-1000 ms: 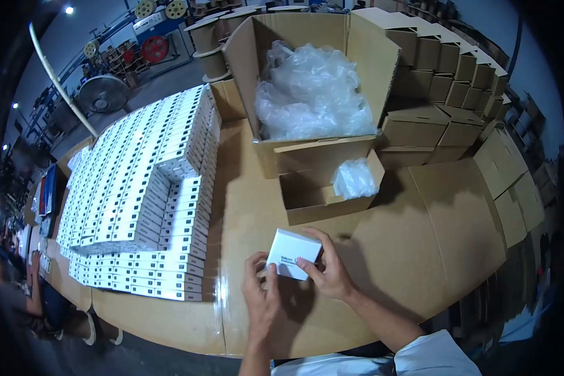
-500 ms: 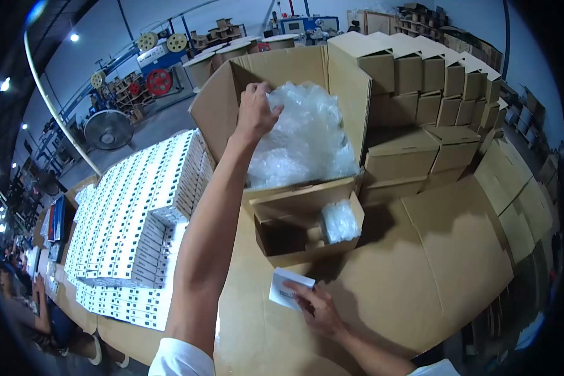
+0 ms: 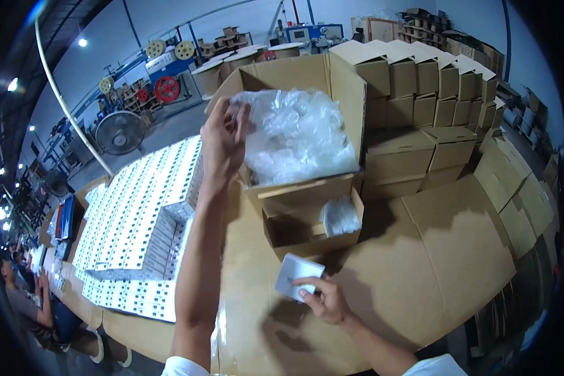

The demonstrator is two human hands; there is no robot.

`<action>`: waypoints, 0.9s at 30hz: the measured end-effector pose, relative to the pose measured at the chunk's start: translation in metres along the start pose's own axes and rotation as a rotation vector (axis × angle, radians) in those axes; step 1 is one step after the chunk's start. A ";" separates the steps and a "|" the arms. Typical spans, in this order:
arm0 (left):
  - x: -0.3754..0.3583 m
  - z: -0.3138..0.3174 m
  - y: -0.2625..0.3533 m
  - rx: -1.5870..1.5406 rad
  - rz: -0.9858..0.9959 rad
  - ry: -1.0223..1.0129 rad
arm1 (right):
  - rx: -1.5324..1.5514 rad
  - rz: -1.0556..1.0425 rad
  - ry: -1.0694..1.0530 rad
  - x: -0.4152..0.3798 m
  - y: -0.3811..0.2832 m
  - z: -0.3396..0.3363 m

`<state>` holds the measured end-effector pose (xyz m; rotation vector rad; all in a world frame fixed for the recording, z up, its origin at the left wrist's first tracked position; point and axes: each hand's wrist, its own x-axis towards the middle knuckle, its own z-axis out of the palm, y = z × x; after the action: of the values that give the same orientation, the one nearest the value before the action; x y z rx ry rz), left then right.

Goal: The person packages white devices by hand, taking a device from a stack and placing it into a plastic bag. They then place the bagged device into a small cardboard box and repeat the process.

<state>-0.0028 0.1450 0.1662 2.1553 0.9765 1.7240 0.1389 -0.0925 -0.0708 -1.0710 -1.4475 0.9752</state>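
Observation:
My right hand (image 3: 327, 299) grips a small white box (image 3: 292, 269) by its edge, thumb on its face, above the cardboard-covered table. Up at the left side of a large open carton (image 3: 361, 119), my left hand (image 3: 224, 141) is closed at the fingertips on a clear plastic bag (image 3: 247, 100). That bag runs into the heap of clear plastic bags (image 3: 301, 135) filling the carton. Between my hands stands a smaller open cardboard box (image 3: 279, 235); a plastic-wrapped bundle (image 3: 341, 217) lies in its right end, while its left part is in shadow.
Stacked white boxes (image 3: 147, 213) cover the table's left side. Rows of brown cardboard boxes (image 3: 401, 153) stand at the right rear, beside flat cardboard (image 3: 445, 263). A person (image 3: 34, 301) sits at the far left. A fan (image 3: 119, 131) and machinery are behind.
My left hand has come back toward me and left, drawing plastic toward the carton's left edge. My right hand has raised and turned the white box slightly.

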 end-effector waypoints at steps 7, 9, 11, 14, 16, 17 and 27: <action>-0.200 -0.016 0.021 -0.188 -0.305 -0.058 | 0.456 -0.002 0.012 0.000 0.003 -0.008; -0.234 -0.012 0.025 -0.153 -0.379 -0.107 | 0.547 0.091 0.097 -0.002 0.001 -0.002; -0.255 -0.008 0.015 -0.106 -0.383 -0.160 | 0.487 0.205 0.154 -0.001 -0.003 -0.001; -0.258 -0.014 0.005 -0.186 -0.479 -0.062 | 0.259 0.210 0.109 0.001 0.012 -0.007; -0.253 -0.024 -0.007 -0.176 -0.532 -0.029 | 0.200 0.266 0.006 0.005 -0.010 -0.010; -0.252 -0.028 -0.010 -0.134 -0.503 -0.047 | 0.146 0.289 -0.060 0.005 -0.010 -0.015; -0.259 -0.035 0.010 -0.141 -0.406 -0.452 | 0.236 0.126 -0.193 -0.003 0.013 -0.027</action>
<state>-0.0559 -0.0287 -0.0217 1.9579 1.0329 1.0294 0.1678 -0.0908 -0.0805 -0.9218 -1.3884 1.3350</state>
